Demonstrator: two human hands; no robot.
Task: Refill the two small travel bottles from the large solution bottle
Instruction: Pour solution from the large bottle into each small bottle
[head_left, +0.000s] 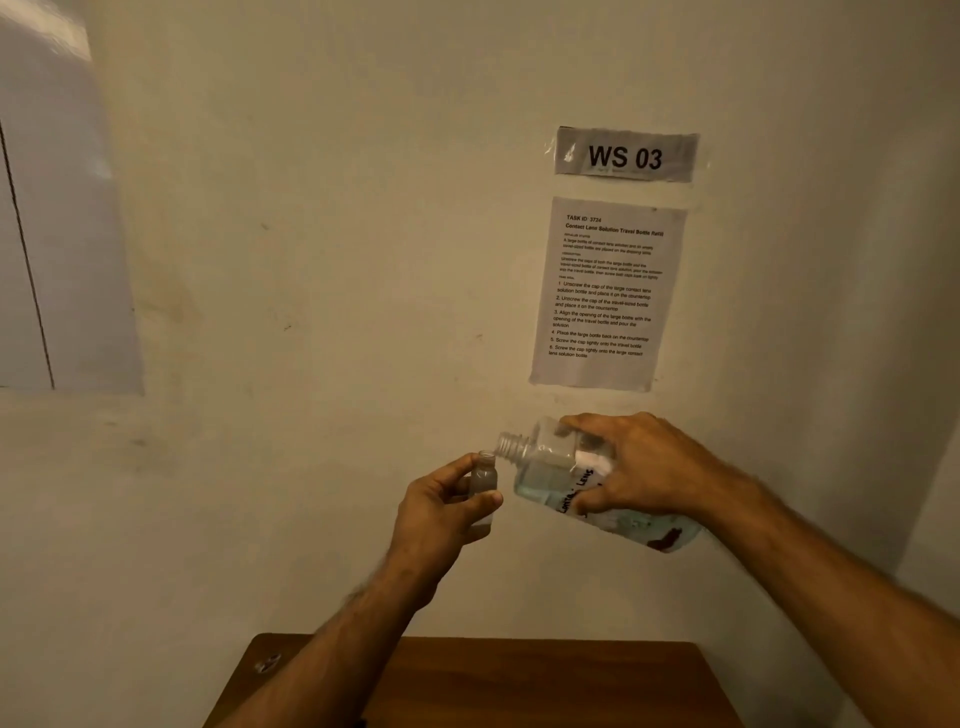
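My left hand (441, 512) grips a small clear travel bottle (483, 480), upright and uncapped, raised in front of the wall. My right hand (644, 465) holds the large clear solution bottle (550, 473), tipped on its side with its open threaded neck pointing left, just above and beside the small bottle's mouth. Bluish liquid lies along the lower side of the large bottle, which bears a handwritten label. I cannot see any stream between the two mouths. A second travel bottle is not in view.
A brown wooden table (545, 686) sits below my arms, with a small metal piece (267, 662) on its left corner. On the wall hang a "WS 03" sign (626, 156) and a printed task sheet (605, 293). A pale panel (57, 234) is at left.
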